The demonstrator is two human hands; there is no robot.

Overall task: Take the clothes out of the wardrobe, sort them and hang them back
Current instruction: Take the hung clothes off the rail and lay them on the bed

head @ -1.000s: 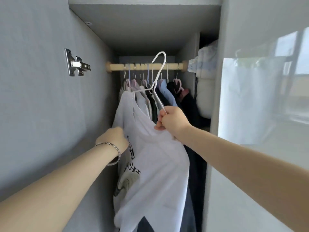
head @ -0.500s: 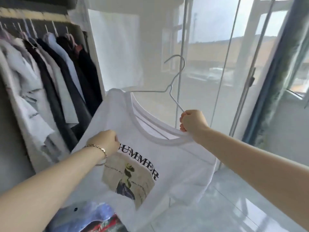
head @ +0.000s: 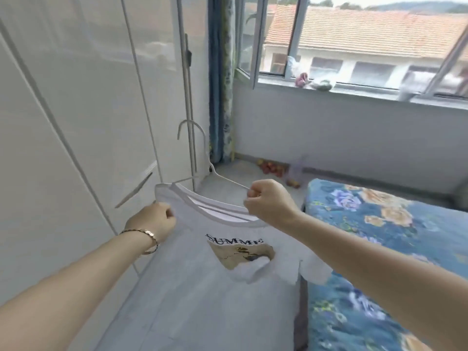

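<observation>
Head view: right hand [head: 269,201] fisted round the wire hanger [head: 200,158] arm, left hand [head: 154,220] pinching the white T-shirt [head: 202,287] shoulder. Shirt hangs on the hanger between both hands, wardrobe doors [head: 76,110] beyond the left hand, floral bed [head: 379,249] under the right forearm.

The only readable writing is on the chest of the white T-shirt [head: 202,287]: dark capital letters above a tan picture, reading "SUMME" before a fold cuts the word off. Nothing else carries legible text.
</observation>
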